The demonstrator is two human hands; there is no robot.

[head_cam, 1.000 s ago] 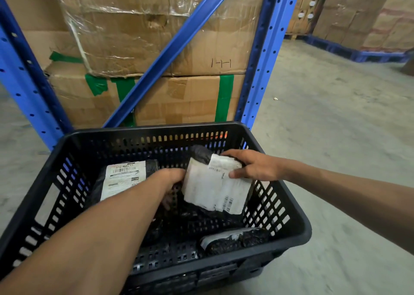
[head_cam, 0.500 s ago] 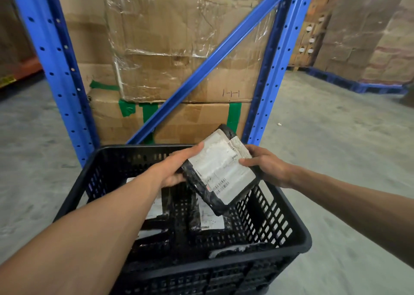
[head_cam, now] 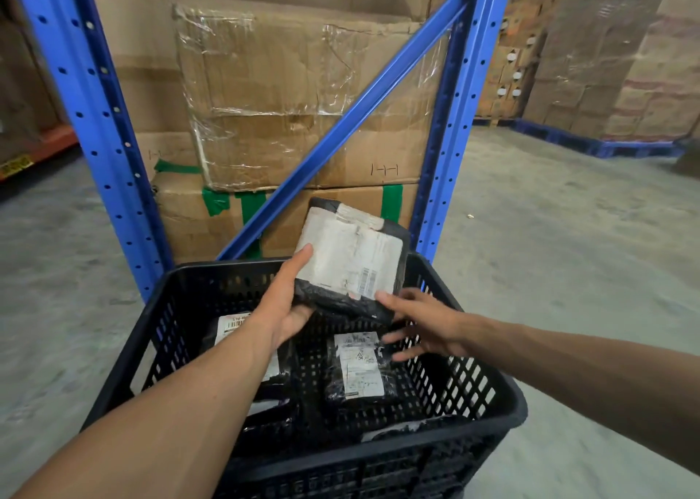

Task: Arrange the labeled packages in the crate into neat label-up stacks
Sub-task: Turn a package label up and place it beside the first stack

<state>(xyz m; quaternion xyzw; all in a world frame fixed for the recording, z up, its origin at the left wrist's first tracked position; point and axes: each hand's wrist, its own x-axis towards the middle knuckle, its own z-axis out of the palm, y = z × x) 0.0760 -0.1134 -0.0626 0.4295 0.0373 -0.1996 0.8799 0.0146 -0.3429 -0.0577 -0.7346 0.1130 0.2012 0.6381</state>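
A black perforated crate (head_cam: 503,415) stands on the floor in front of me. My left hand (head_cam: 288,305) holds a black package with a large white label (head_cam: 350,258) above the crate's far side, label facing me. My right hand (head_cam: 424,326) hovers just below that package's lower right corner, fingers spread, holding nothing. Inside the crate a black package (head_cam: 360,369) lies label up in the middle. Another labeled package (head_cam: 235,328) lies at the left, partly hidden by my left forearm. A third one (head_cam: 401,428) rests against the near right wall.
A blue steel rack (head_cam: 102,127) with a diagonal brace rises right behind the crate, holding taped cardboard boxes (head_cam: 288,96). Concrete floor (head_cam: 560,252) extends to the right. More stacked boxes on blue pallets (head_cam: 606,146) stand at the far right.
The held package rose higher and turned more upright. My right hand let go of it and dropped below its corner; my left hand alone keeps it. The view tilted upward.
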